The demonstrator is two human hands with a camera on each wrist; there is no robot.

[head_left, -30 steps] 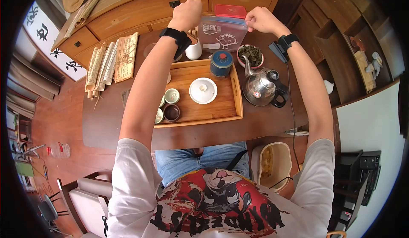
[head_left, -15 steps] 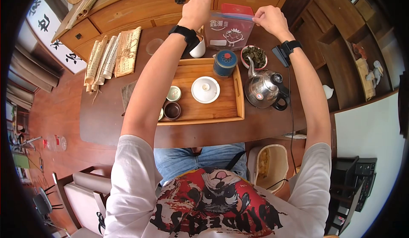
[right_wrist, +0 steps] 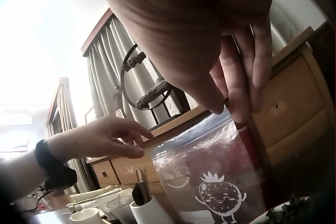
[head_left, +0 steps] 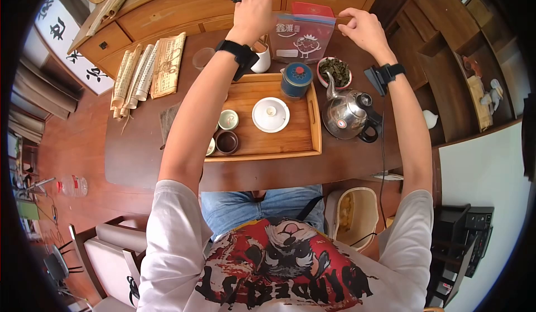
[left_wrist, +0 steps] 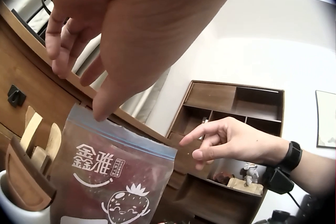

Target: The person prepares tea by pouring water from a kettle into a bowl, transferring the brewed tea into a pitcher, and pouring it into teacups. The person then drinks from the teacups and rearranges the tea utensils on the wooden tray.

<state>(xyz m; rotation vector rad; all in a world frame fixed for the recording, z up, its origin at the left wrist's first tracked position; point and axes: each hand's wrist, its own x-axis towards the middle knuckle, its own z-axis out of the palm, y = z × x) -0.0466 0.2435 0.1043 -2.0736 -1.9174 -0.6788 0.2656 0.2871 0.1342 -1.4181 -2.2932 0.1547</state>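
A clear zip bag (head_left: 302, 43) with a blue top strip and a white strawberry print stands upright at the table's back. My left hand (head_left: 253, 17) hovers by its upper left corner; in the left wrist view that hand (left_wrist: 123, 40) has loose, parted fingers, the thumb tip close to the strip. Beside the upper right corner is my right hand (head_left: 364, 31), its fingers relaxed and holding nothing. The left wrist view shows a gap between the right hand (left_wrist: 239, 142) and the bag (left_wrist: 118, 174). The strip looks flat across the top.
A wooden tray (head_left: 279, 154) carries a blue canister (head_left: 297, 82), a white lidded bowl (head_left: 271, 115) and small cups. To its right are a steel kettle (head_left: 346, 116) and a bowl of dark leaves (head_left: 335, 73). A red box (head_left: 312, 8) is behind the bag; paper scrolls (head_left: 137, 76) lie left.
My right hand has let go of the bag's upper right corner and moved slightly right. My left hand has shifted a little left. The bag remains standing.
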